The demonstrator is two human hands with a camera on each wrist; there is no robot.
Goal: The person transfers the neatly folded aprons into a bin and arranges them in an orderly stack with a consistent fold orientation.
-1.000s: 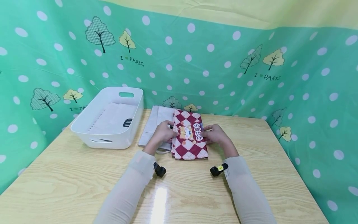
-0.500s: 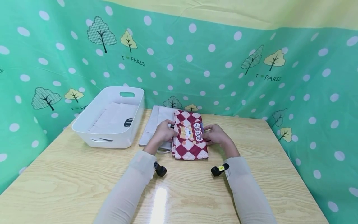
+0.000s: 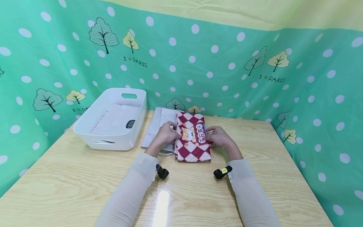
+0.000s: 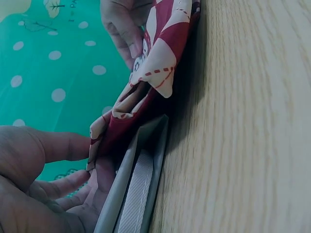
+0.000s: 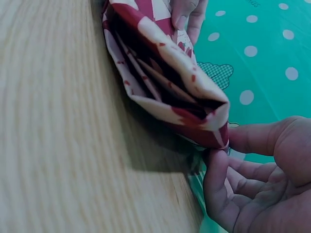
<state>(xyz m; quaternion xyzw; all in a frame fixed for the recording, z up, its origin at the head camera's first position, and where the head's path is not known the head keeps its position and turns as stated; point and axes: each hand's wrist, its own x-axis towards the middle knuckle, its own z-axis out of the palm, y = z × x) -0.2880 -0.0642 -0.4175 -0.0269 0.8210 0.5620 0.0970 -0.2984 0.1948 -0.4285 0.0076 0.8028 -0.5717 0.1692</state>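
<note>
A folded red-and-white diamond-patterned cloth [image 3: 193, 154], printed with a cartoon animal and lettering, is held at both sides. My left hand [image 3: 166, 135] pinches its left edge, thumb on top and fingers underneath, as the left wrist view shows. On the opposite edge my right hand [image 5: 262, 170] pinches the cloth between thumb and fingers. Several folded layers [image 5: 150, 73] gape at the near end in the right wrist view. Beneath its left side lies a folded light grey fabric piece [image 3: 154, 124] with a pale strap [image 4: 138, 189]; the cloth partly covers it.
A white plastic basket [image 3: 131, 138] with pale folded fabric [image 3: 113, 121] in it stands to the left on the wooden table [image 3: 193, 195]. A green polka-dot curtain [image 3: 215, 75] hangs behind and along both sides.
Both hands keep their pinch on the cloth and hardly move. The whole head view has shifted very slightly.
</note>
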